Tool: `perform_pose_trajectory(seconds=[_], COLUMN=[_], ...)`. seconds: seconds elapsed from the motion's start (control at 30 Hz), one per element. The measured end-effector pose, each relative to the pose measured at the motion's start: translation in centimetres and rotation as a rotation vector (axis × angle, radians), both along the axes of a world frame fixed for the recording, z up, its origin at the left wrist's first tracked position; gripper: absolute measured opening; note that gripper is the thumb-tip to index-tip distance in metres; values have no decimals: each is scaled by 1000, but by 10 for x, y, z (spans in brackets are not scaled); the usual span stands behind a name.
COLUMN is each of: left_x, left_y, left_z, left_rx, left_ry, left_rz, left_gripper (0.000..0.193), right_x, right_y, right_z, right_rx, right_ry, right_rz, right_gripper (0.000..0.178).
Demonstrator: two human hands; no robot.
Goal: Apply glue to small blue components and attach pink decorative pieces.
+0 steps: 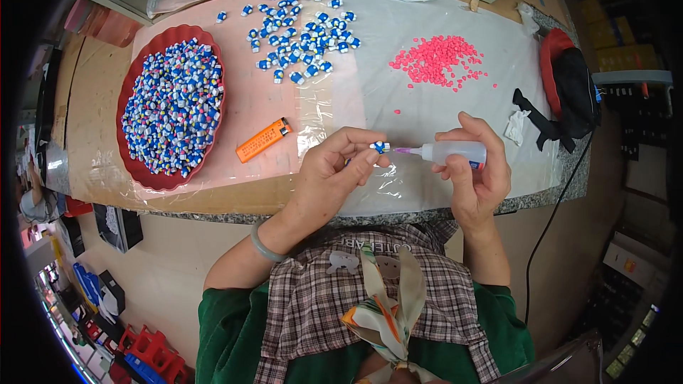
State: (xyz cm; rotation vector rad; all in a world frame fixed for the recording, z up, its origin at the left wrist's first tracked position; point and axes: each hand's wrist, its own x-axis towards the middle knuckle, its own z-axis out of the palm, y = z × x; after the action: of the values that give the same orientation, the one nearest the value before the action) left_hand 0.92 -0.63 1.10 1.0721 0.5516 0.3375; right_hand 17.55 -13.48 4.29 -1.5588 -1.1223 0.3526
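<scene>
My left hand (pixel 329 171) pinches a small blue-and-white figurine piece (pixel 380 147) between thumb and fingertips. From the right, my right hand (pixel 478 174) grips a translucent white glue bottle (pixel 455 151) lying sideways. Its thin purple nozzle (pixel 407 150) points at the piece; whether the tip touches it I cannot tell. Beyond my hands lies a scattered heap of small pink pieces (pixel 441 59), with one pink piece (pixel 397 112) apart from it. Many more blue-and-white pieces (pixel 313 43) are spread at the far middle of the table.
A red scalloped tray (pixel 219 110) full of blue, white and pink pieces stands at the left. An orange lighter (pixel 263 140) lies between it and my left hand. Crumpled tissue (pixel 517 127), a black cloth item (pixel 575 92) and a hanging cord (pixel 562 203) are at the right.
</scene>
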Motion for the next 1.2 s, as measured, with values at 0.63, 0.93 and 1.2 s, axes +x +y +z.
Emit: perform_pose_trajectory(seconds=[0.63, 0.93, 1.2], left_x=[0, -1, -1], left_y=[0, 0, 3], left_z=[-5, -6, 2], left_rx=[139, 152, 53], left_ry=[22, 1, 31], left_rz=[-47, -66, -35], left_gripper=[23, 23, 25], right_x=[-1, -3, 8], right_y=[-2, 1, -7], right_z=[5, 8, -3], right_rx=[40, 51, 61], right_ry=[-391, -472, 4], right_rz=[9, 27, -25], right_gripper=[46, 46, 40])
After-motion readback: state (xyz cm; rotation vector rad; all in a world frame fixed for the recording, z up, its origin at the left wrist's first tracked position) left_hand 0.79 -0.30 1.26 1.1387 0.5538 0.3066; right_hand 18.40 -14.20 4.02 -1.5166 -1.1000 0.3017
